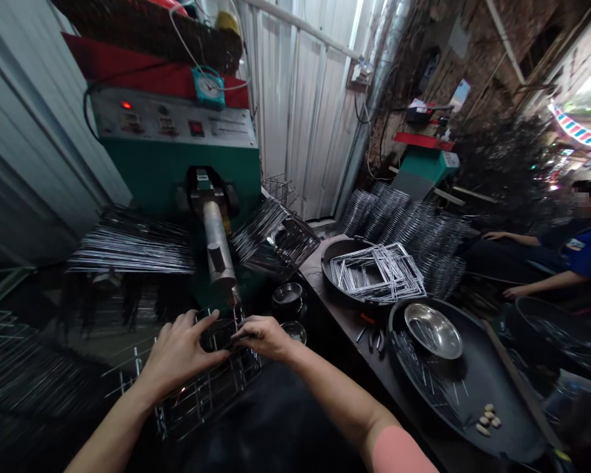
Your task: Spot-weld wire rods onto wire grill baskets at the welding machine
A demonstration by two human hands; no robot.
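A wire rack (201,394) of crossed metal rods sits low in front of me, under the metal arm (217,243) of a green welding machine (177,157). My left hand (182,351) lies over the rack's left part, its fingers stretched out and thumb spread. With bent fingers pressed together, my right hand (263,336) pinches the rack's upper right side, close below the arm's tip. The fingers and the machine tip partly hide what touches there. Much of the rack's lower part is dark.
Wire frames hang left (132,246) and right (276,236) of the machine. On the right bench stand a pan of rectangular wire frames (379,272), pliers (375,340), and a large black tray (497,374) with a metal bowl (433,330). Another person (586,249) sits far right.
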